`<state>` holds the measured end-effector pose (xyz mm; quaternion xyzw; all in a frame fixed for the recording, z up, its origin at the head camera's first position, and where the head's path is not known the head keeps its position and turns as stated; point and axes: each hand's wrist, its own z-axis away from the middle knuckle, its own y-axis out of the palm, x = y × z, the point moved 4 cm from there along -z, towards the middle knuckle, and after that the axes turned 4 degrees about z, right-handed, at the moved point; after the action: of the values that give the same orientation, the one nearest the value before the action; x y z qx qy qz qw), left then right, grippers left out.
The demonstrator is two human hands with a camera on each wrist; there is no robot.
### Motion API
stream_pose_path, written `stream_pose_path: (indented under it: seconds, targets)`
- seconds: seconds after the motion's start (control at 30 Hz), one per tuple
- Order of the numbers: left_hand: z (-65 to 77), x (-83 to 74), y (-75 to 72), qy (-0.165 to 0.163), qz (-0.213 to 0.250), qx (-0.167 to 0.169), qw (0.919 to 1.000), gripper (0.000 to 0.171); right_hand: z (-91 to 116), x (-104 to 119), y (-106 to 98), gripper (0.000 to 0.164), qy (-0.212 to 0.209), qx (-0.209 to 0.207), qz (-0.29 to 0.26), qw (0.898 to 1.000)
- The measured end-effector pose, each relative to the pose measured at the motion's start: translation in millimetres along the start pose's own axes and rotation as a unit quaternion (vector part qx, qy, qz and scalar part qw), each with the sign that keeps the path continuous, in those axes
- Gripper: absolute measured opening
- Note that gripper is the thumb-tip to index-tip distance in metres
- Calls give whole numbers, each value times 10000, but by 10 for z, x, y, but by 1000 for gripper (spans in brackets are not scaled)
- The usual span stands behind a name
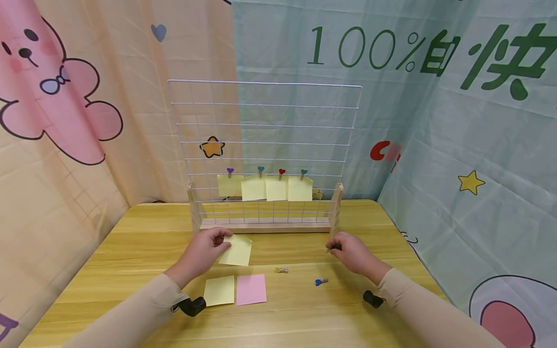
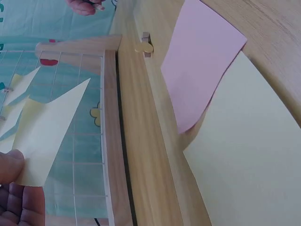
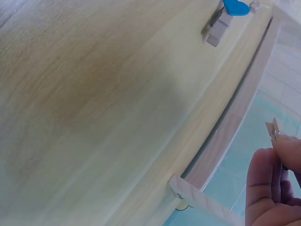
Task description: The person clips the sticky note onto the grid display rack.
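My left hand (image 1: 203, 250) pinches a pale yellow sticky note (image 1: 238, 251) at its edge, thumb on the near face, in front of the rack. In the left wrist view this note (image 2: 51, 127) is lifted and slightly bent. My right hand (image 1: 354, 253) pinches a small wooden clothespin (image 3: 273, 132) between thumb and fingers, near the rack's right foot; its pronged end sticks out and the rest is hidden. Several yellow notes (image 1: 300, 189) hang side by side on the white wire grid rack (image 1: 265, 83), each under a heart-topped clothespin (image 1: 282, 172).
Flat on the table (image 1: 143, 251) lie another yellow note (image 1: 219, 291) and a pink note (image 1: 251, 290). To their right are a yellow-heart clothespin (image 1: 281, 270) and a blue-heart clothespin (image 1: 321, 281). The rack's wooden base (image 1: 265, 227) stands at the back, before printed curtains.
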<state>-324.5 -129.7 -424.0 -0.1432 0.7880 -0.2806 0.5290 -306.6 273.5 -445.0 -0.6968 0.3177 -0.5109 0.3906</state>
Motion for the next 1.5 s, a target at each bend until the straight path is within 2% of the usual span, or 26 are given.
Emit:
stream_pose_path:
  seconds: [0.23, 0.4, 0.6, 0.73, 0.97, 1.13, 1.3, 1.5]
  targets:
    - [-119, -110, 121, 58, 189, 102, 9998, 21, -20, 22, -33, 7, 178, 118, -236, 9995]
    - [-200, -192, 193, 17, 251, 171, 9995, 25, -41, 29, -84, 3, 298, 37, -238, 9993]
    - [-325, -283, 287, 4, 293, 246, 9993, 31, -72, 71, -174, 15, 54, -255, -60, 9996]
    - [-418, -334, 357, 111, 298, 246, 9992, 32, -96, 84, -212, 16, -22, -356, -46, 9994]
    - [-548, -457, 470, 81, 528, 228, 9983, 29, -118, 115, -298, 19, 94, -466, -60, 9989]
    - [-645, -527, 543, 82, 525, 216, 9984, 29, -129, 168, -373, 20, -12, -589, -104, 9982]
    - [-731, -605, 604, 174, 613, 253, 9976, 29, -152, 200, -424, 22, -107, -697, -328, 9970]
    - [-824, -715, 664, 343, 597, 205, 9974, 28, -201, 228, -501, 27, 104, -769, -427, 9961]
